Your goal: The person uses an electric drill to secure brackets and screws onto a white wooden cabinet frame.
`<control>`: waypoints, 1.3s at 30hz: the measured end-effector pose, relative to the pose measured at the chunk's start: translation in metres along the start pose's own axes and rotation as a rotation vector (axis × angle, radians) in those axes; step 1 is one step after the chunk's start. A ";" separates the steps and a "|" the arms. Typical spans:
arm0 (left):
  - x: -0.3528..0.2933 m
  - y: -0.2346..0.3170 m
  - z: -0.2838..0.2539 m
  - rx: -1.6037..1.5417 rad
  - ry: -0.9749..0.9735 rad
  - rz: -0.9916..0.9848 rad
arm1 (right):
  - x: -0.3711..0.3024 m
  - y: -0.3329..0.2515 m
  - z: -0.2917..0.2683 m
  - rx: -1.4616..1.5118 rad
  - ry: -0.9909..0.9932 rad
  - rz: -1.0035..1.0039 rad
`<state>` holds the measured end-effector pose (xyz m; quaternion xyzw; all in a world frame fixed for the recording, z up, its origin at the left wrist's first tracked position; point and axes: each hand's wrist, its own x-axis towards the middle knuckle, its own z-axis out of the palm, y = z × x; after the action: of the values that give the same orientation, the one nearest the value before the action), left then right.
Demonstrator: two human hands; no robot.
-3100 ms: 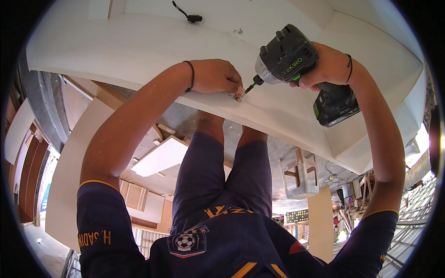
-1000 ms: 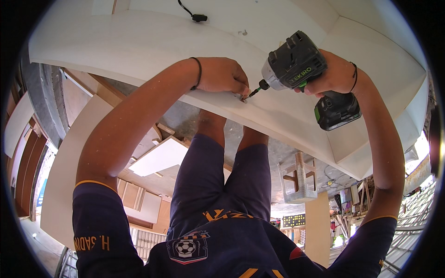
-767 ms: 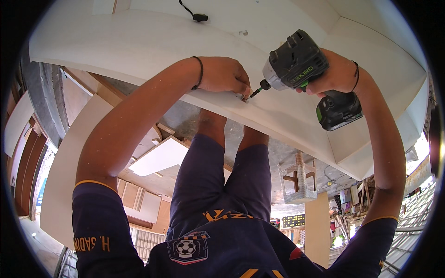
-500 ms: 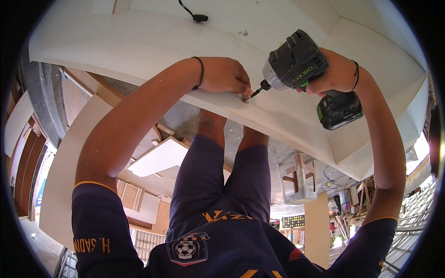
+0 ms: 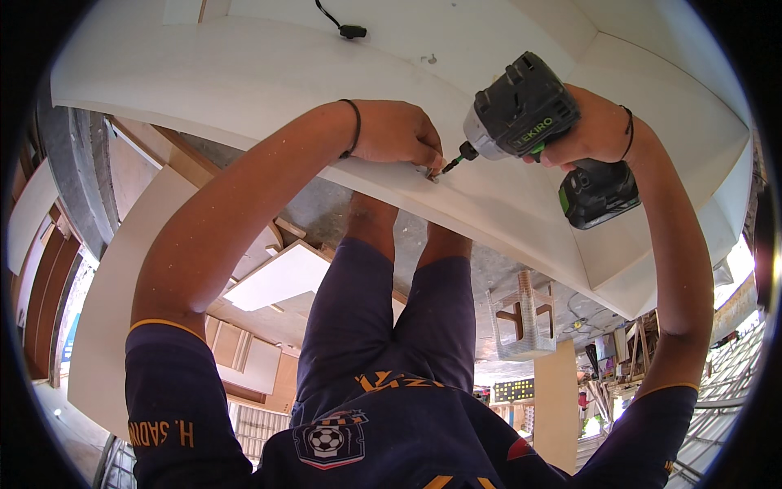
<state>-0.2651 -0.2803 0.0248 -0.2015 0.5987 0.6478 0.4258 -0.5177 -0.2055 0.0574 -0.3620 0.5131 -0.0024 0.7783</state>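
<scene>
A white cabinet panel (image 5: 244, 90) spans the upper part of the view. My right hand (image 5: 599, 126) is wrapped round the handle of a black and grey cordless impact driver (image 5: 521, 106), its battery hanging below. The driver tilts down to the left, and its thin bit (image 5: 453, 165) reaches a small metal fitting (image 5: 432, 177) near the panel's front edge. My left hand (image 5: 393, 133) is closed in a pinch at that fitting, the fingertips beside the bit's tip. Those fingers hide part of the fitting, and I cannot make out a screw.
A black cable with a plug-like end (image 5: 352, 32) lies farther back on the white surface. An upright white board (image 5: 631, 175) stands at the right. Below the edge are my legs, a pale stool (image 5: 523, 318) and loose boards (image 5: 281, 277) on the floor.
The driver and my right hand have shifted very slightly to the right. My left hand keeps its pinch at the fitting, almost unmoved.
</scene>
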 end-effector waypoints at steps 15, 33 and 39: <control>0.001 -0.002 0.000 0.001 0.005 0.012 | 0.002 -0.002 -0.001 -0.032 0.002 0.029; 0.000 -0.003 -0.002 0.050 0.020 0.023 | 0.008 0.001 -0.004 0.055 -0.075 0.027; -0.002 0.000 -0.010 0.025 0.009 0.005 | 0.015 0.000 -0.008 0.023 -0.087 -0.003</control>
<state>-0.2662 -0.2904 0.0247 -0.1978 0.6090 0.6404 0.4241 -0.5176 -0.2157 0.0441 -0.3537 0.4780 0.0063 0.8040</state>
